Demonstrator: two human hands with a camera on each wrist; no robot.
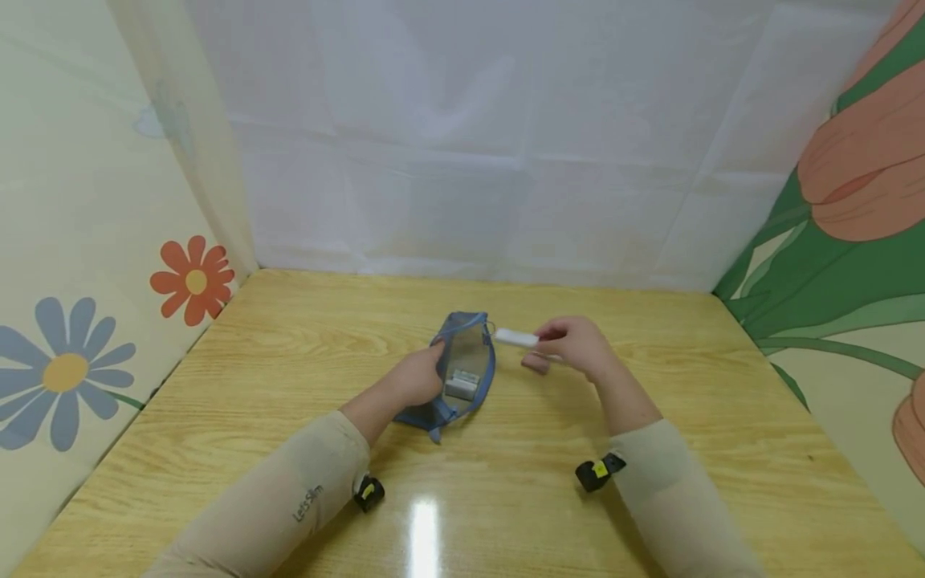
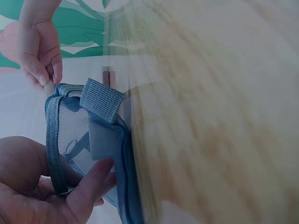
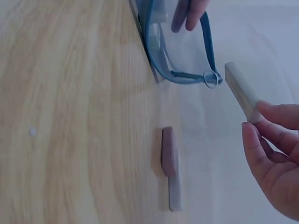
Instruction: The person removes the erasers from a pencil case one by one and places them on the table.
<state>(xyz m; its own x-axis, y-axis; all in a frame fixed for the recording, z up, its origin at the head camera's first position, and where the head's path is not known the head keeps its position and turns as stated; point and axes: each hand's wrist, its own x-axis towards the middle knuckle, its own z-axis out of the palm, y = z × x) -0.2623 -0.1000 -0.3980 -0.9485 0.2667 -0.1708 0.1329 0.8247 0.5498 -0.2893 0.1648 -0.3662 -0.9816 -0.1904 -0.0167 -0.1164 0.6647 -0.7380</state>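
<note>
My left hand (image 1: 419, 376) grips the near side of a blue-edged mesh zip pouch (image 1: 471, 349), whose mouth gapes. In the left wrist view, some of its fingers reach inside past the zipped rim (image 2: 55, 144). Small silvery-grey blocks (image 1: 462, 384) lie in the pouch. My right hand (image 1: 578, 347) pinches one end of a white rectangular bar (image 1: 516, 337) between thumb and fingers. The bar's free end points at the pouch mouth, close by a metal ring (image 3: 211, 79) on the zip, with a small gap seen in the right wrist view.
A mauve block (image 3: 169, 151) and a pale block (image 3: 175, 191) lie together on the wooden table (image 1: 694, 369), under the right hand. White sheeting (image 1: 462, 201) hangs behind the table; flower-printed panels (image 1: 65, 241) stand at the sides.
</note>
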